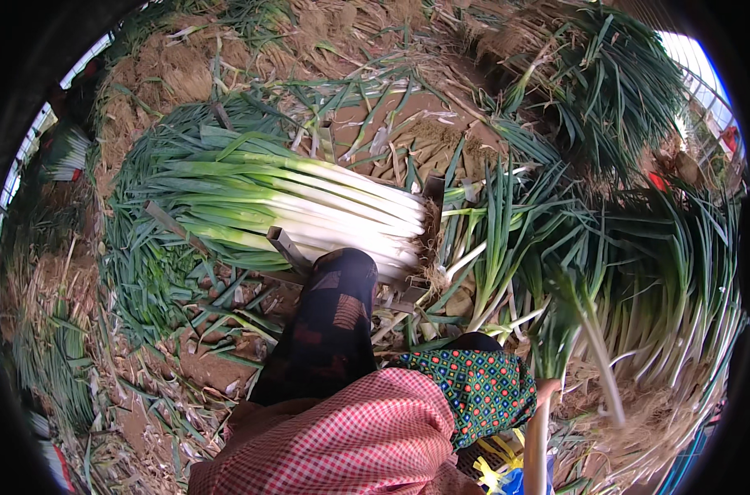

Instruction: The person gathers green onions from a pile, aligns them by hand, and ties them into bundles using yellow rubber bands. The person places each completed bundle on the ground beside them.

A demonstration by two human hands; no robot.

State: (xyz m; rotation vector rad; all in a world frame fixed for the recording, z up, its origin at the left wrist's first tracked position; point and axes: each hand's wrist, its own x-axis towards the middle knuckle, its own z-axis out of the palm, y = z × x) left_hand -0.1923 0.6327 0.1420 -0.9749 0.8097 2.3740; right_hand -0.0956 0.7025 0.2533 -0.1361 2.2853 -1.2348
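My left hand, reaching across to the right out of a patterned green oversleeve, grips a large green onion. Its dark leaves rise above the hand, and the pale shaft runs down past the lower picture edge. My right hand is out of view. Just right of my hand slants another green onion, blurred, root end down; what supports it is unclear. Before my bent knee lies a bundle of cleaned green onions, white ends to the right, in a cradle with metal posts.
Untrimmed green onions with roots stand heaped at the right. A further pile sits at upper right. Loose leaves and peelings litter the soil. A blue item with yellow ribbon is low beside my oversleeve. Tied bundles lie far left.
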